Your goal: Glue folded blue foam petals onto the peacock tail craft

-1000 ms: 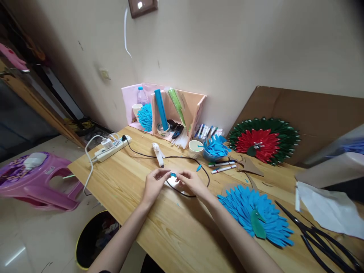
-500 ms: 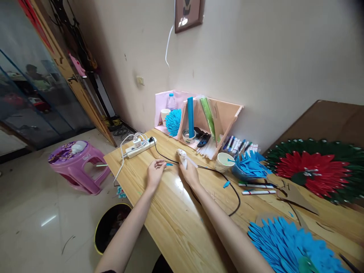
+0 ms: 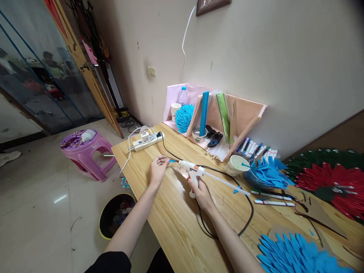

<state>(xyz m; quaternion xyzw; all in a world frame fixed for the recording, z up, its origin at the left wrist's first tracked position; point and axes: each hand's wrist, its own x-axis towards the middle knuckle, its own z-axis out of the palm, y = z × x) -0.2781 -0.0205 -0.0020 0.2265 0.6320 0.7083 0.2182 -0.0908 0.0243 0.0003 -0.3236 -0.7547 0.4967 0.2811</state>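
My right hand (image 3: 202,192) is wrapped round the grip of a white glue gun (image 3: 191,169), whose nozzle points left. A long translucent glue stick (image 3: 227,182) juts from its rear. Just beyond the nozzle, my left hand (image 3: 159,170) pinches a small blue strip (image 3: 172,160) between its fingertips. Nozzle and strip are very close; whether they touch I cannot tell. A black cord (image 3: 250,216) loops over the table around my right hand. A large blue petalled flower (image 3: 298,254) lies at the near right.
A white power strip (image 3: 148,142) sits at the table's left edge. Behind are a pink box (image 3: 250,104), a paper cup (image 3: 237,165), a bowl of blue pieces (image 3: 265,172) and markers (image 3: 274,203). A pink stool (image 3: 91,151) and a bin (image 3: 116,216) stand left.
My right hand has turned the glue gun sideways, so its nozzle now points at the strip in my left hand. The view has shifted, and the left hand keeps its pinch.
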